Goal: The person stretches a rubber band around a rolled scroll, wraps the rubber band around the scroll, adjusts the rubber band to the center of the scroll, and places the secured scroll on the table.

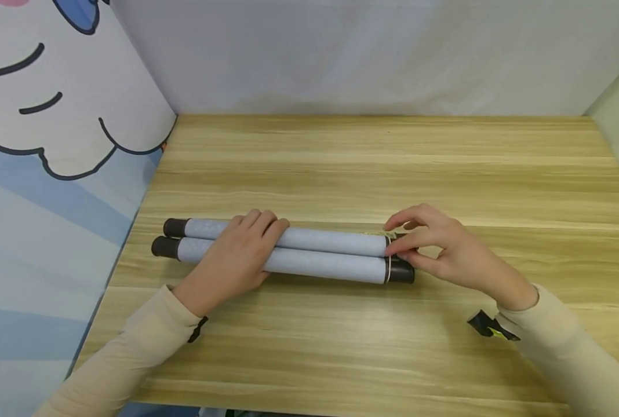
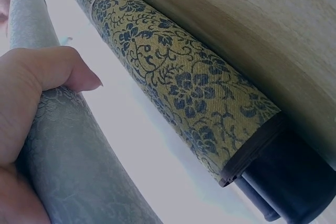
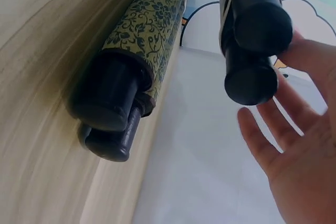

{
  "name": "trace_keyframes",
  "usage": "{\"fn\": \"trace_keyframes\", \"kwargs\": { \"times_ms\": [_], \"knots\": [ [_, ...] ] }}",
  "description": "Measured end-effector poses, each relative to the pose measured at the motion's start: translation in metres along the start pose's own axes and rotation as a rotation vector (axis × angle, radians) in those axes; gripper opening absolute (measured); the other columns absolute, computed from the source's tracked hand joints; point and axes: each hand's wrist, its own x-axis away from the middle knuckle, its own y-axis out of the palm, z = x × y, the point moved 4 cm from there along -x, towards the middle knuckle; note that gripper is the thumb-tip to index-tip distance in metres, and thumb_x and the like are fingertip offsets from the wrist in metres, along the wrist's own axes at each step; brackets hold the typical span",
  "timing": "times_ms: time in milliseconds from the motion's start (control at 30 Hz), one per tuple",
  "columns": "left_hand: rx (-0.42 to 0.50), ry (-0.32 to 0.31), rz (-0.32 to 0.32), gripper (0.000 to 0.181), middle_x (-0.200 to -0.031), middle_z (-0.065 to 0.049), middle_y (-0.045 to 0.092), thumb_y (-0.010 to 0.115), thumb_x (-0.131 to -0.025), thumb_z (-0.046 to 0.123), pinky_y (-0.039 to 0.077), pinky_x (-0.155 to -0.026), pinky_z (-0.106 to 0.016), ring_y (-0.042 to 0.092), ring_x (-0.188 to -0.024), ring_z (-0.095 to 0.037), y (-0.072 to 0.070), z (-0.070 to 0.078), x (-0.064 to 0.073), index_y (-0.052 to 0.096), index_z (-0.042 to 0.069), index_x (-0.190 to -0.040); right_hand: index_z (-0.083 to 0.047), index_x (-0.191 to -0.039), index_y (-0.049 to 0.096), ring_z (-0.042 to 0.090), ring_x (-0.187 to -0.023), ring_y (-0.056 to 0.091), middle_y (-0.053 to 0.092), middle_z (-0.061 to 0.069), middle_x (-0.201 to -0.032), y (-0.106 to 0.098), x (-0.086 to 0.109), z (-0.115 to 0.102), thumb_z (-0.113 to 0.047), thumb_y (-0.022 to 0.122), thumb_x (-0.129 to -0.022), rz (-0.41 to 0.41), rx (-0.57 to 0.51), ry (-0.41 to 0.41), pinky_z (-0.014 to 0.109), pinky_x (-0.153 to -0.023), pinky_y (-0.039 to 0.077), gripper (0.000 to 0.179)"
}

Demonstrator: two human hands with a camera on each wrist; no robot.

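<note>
A pale blue-grey patterned scroll (image 1: pixel 330 263), rolled from both ends into two parallel rolls with black end knobs, lies crosswise in the head view. My left hand (image 1: pixel 241 249) grips it left of its middle, fingers over the top and thumb at the near side. A thin pale rubber band (image 1: pixel 390 269) loops round both rolls at the right end. There my right hand (image 1: pixel 440 246) touches the band and black knob (image 3: pixel 262 22) with its fingertips, the fingers spread and slightly bent. In the wrist views a gold scroll (image 2: pixel 173 72) with dark flowers lies beyond the pale one.
The gold scroll rests on the wood-grain table (image 1: pixel 309 347) and carries its own band; the pale scroll mostly hides it in the head view. A white cloth wall (image 1: pixel 367 58) stands behind the table, a cartoon-printed one (image 1: pixel 38 231) at the left.
</note>
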Motion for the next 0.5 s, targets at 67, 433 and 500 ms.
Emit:
{"fn": "trace_keyframes", "kwargs": {
  "times_ms": [67, 433, 500],
  "knots": [
    [-0.007, 0.002, -0.002, 0.077, -0.116, -0.009, 0.058, 0.091, -0.066, 0.022, 0.052, -0.083, -0.042, 0.057, -0.103, -0.027, -0.0007, -0.0002, 0.0001, 0.052, 0.008, -0.13, -0.024, -0.099, 0.077, 0.014, -0.113, 0.053, 0.064, 0.006, -0.118, 0.0029, -0.0002, -0.0009, 0.001, 0.077, -0.081, -0.044, 0.018, -0.039, 0.015, -0.102, 0.043, 0.031],
    [-0.012, 0.055, 0.001, 0.07, -0.114, -0.009, 0.058, 0.086, -0.069, 0.012, 0.052, -0.086, -0.043, 0.057, -0.103, -0.028, -0.0019, 0.0032, -0.0008, 0.053, 0.014, -0.13, -0.012, -0.094, 0.067, 0.008, -0.1, 0.061, 0.067, -0.001, -0.102, 0.01, -0.0022, 0.0034, 0.004, 0.066, -0.089, -0.014, -0.167, 0.09, 0.015, -0.085, 0.049, 0.017],
    [-0.009, 0.079, 0.011, 0.068, -0.114, -0.008, 0.059, 0.083, -0.069, 0.007, 0.053, -0.088, -0.043, 0.057, -0.103, -0.028, -0.0025, 0.0051, -0.0013, 0.053, 0.015, -0.13, -0.005, -0.096, 0.063, 0.007, -0.092, 0.065, 0.068, -0.001, -0.095, 0.0089, -0.0016, 0.0078, 0.011, 0.059, -0.091, 0.027, -0.347, 0.182, 0.017, -0.081, 0.053, 0.017]
  ]
}}
